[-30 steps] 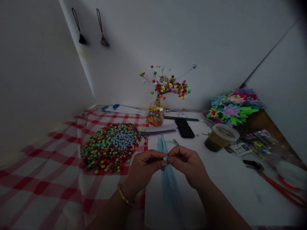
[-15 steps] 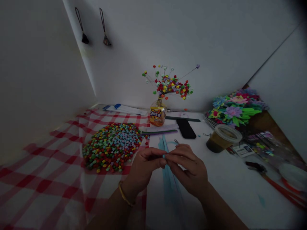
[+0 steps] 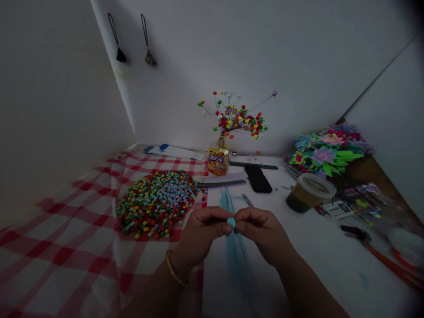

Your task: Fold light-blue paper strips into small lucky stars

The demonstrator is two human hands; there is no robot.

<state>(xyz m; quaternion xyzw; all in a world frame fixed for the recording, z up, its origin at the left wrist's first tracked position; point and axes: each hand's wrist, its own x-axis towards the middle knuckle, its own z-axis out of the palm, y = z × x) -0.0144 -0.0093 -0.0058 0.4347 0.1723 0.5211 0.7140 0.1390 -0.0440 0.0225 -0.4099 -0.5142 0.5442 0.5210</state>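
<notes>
Between my two hands is a small light-blue paper star (image 3: 231, 222), pinched at its sides. My left hand (image 3: 207, 225) grips it between thumb and forefinger, and a gold bangle circles that wrist. From the other side, my right hand (image 3: 260, 227) holds it with thumb and fingertips. Light-blue paper strips (image 3: 233, 254) lie lengthwise on the white table under the hands. Just beyond the right hand, the metal tips of scissors or tweezers (image 3: 247, 199) show; the rest is hidden.
Left, a heap of colourful paper stars (image 3: 159, 201) lies on a red-checked cloth (image 3: 66, 256). Behind stand a cut bottle (image 3: 218, 161) of star stems and a black phone (image 3: 258, 178). Right are a plastic cup (image 3: 309, 192), pliers (image 3: 356, 232) and pipe-cleaner flowers (image 3: 326, 150).
My right hand has turned, its fingers now curled in to face the left hand. More of the blue paper star and the metal tips shows. The view has shifted slightly.
</notes>
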